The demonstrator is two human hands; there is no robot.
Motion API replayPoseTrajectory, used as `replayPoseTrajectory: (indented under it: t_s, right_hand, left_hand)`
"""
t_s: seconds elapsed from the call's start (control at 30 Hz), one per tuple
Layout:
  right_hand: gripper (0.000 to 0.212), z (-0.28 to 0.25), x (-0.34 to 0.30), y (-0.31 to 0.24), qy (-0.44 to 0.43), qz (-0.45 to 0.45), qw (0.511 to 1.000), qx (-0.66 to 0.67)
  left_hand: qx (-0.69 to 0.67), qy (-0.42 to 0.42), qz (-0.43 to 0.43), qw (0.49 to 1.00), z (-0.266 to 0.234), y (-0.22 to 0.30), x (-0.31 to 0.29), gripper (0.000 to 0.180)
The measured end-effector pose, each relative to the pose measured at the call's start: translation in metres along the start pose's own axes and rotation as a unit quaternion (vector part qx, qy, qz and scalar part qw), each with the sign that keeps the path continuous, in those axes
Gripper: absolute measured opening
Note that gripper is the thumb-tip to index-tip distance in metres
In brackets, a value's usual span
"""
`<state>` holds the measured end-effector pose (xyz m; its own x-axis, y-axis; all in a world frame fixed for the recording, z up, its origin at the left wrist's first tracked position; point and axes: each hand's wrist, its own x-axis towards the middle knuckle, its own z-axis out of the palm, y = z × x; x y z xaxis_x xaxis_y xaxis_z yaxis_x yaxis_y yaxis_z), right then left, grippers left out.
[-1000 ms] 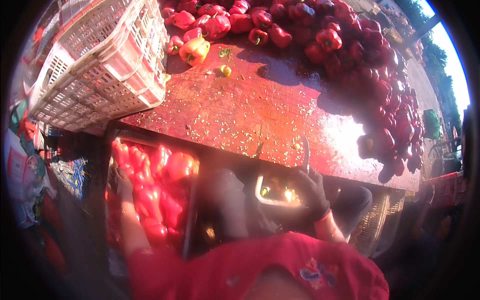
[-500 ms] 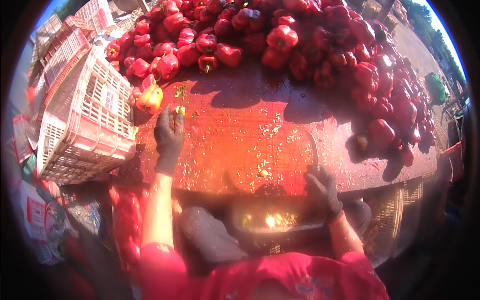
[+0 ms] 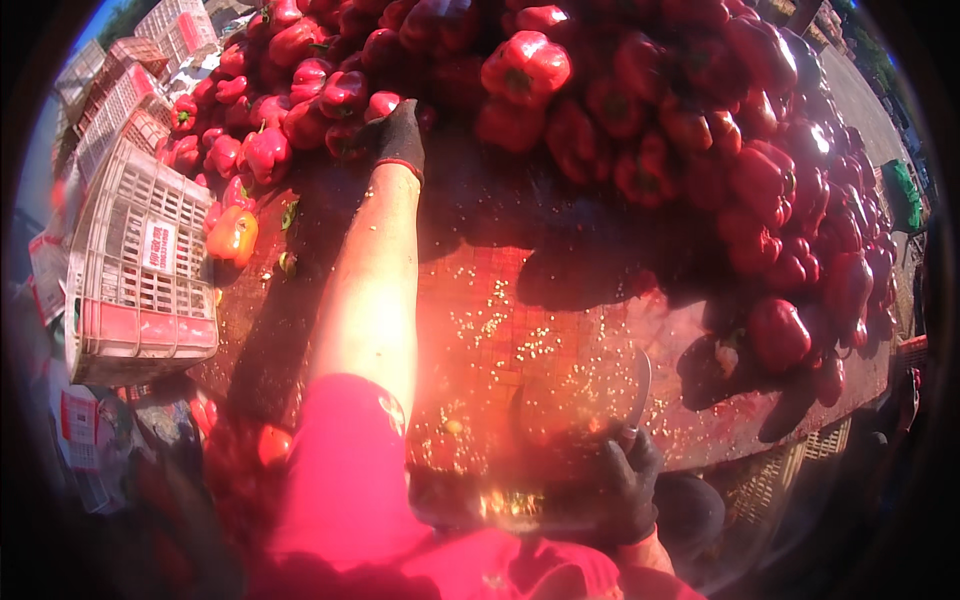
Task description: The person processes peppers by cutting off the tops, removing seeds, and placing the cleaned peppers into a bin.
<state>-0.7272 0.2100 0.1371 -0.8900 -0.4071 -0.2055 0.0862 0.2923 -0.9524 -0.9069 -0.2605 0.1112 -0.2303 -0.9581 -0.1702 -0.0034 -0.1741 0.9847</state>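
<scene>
My left hand [image 3: 402,140], in a dark glove, is stretched out to the near edge of a big heap of red bell peppers [image 3: 527,68]. It touches or nearly touches a red bell pepper [image 3: 384,104]; shadow and the hand itself hide whether the fingers have closed on it. Low on the right, my right hand [image 3: 632,480], also gloved, is closed round the handle of a knife. The curved knife blade [image 3: 643,385] points away from me over the table [image 3: 480,345]. An orange-yellow bell pepper [image 3: 232,237] lies left of my left forearm.
Pale seeds [image 3: 490,322] are scattered over the reddish tabletop. A white and red plastic crate [image 3: 150,322] leans at the left edge, with more stacked crates [image 3: 120,110] behind. The heap curves down the right side to a pepper [image 3: 778,335]. A shallow container [image 3: 510,503] sits under the near edge.
My left hand has gone from beside the orange-yellow pepper, forward and right to the heap; the small yellowish piece at its fingertips no longer shows there. My right hand still holds the knife. The view has shifted.
</scene>
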Motion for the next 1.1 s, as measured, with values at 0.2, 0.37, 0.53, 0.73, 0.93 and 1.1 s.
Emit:
replayPoseTrajectory:
  t_s: [0.2,0.37,0.53,0.73,0.93,1.1]
  right_hand:
    - [0.023,0.02,-0.002,0.019,0.024,0.102,0.972,0.208]
    - [0.043,0.033,-0.016,0.037,-0.166,0.212,0.89,0.367]
    - [0.042,0.04,-0.047,0.077,-0.275,0.133,0.922,0.238]
    - [0.024,0.074,-0.095,0.025,-0.092,-0.359,0.918,-0.139]
    - [0.03,0.104,-0.143,-0.035,-0.227,-0.118,0.957,0.138]
    - [0.027,0.096,-0.137,-0.045,-0.322,-0.107,0.936,0.089]
  left_hand:
    - [-0.017,-0.216,-0.039,0.975,-0.102,-0.026,-0.133,0.057]
    - [-0.153,-0.415,-0.011,0.897,-0.207,-0.06,-0.306,0.066]
    - [-0.012,-0.465,0.092,0.88,-0.264,-0.059,-0.37,0.09]
    - [0.121,-0.253,0.177,0.943,-0.288,-0.064,-0.386,0.078]
    - [0.2,-0.058,0.271,0.94,-0.317,-0.038,-0.382,0.038]
    - [-0.115,-0.192,0.181,0.958,-0.361,-0.002,-0.384,0.036]
